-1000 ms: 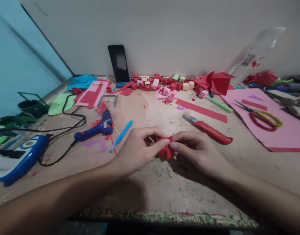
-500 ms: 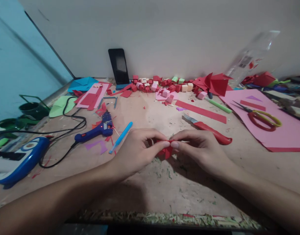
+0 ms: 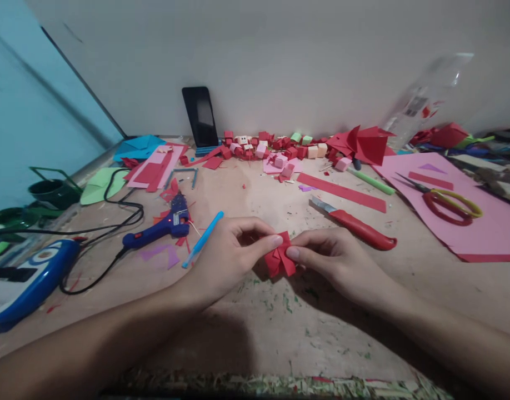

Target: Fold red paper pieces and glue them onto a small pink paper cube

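Between my two hands is a small piece of folded red paper (image 3: 280,265) with several flaps spreading out. My left hand (image 3: 240,250) pinches its upper left part between thumb and fingers. On the other side my right hand (image 3: 330,255) pinches its right edge with thumb and forefinger. The fingers hide part of the paper. A blue pen (image 3: 205,238) lies just left of my left hand. Beyond my right hand rests a knife with a red handle (image 3: 361,228).
A blue glue gun (image 3: 157,229) with a black cord lies left. Small paper cubes (image 3: 288,153) line the back wall beside a leaning phone (image 3: 200,118). Scissors (image 3: 450,205) rest on a pink sheet (image 3: 484,233) at right; a blue tape dispenser (image 3: 50,283) stands far left.
The red paper has turned so that more of its flaps show, spread below and above the fingers. Both hands still pinch it, with the right thumb slightly lower. The view has shifted a little.
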Demonstrator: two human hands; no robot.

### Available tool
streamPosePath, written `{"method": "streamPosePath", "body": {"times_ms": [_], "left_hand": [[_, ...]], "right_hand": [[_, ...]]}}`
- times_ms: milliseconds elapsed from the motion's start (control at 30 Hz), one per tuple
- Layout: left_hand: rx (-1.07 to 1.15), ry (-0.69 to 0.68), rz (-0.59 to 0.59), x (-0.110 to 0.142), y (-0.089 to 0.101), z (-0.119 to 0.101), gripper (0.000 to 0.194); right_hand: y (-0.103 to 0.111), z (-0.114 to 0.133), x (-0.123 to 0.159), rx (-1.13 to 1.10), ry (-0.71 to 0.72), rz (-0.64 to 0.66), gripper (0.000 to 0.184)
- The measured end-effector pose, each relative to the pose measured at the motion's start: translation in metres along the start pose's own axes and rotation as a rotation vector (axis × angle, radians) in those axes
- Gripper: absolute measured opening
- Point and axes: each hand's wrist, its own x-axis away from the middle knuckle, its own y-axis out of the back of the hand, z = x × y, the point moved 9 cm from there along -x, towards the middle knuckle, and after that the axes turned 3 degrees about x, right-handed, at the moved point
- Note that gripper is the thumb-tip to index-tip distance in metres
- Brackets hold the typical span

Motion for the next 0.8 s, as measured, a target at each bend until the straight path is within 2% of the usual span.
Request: {"method": "streamPosePath", "body": {"times_ms": [133, 400, 633, 800], "left_hand": [[0.041, 0.031, 0.006, 0.0, -0.001, 0.002, 0.016], [-0.005, -0.027, -0.055, -0.001, 0.006, -0.005, 0.014], [0.126, 0.05, -0.039, -0.002, 0.006, 0.004, 0.018], [0.113, 0.046, -0.039, -0.002, 0.005, 0.004, 0.016]], "right_hand": [[-0.002, -0.001, 0.0, -0.011, -0.014, 0.014, 0.027], [-0.009, -0.005, 0.002, -0.092, -0.09, 0.066, 0.034], [-0.012, -0.011, 0.002, -0.116, -0.08, 0.116, 0.028], [-0.014, -0.017, 0.003, -0.174, -0.135, 0.129, 0.031]]}}
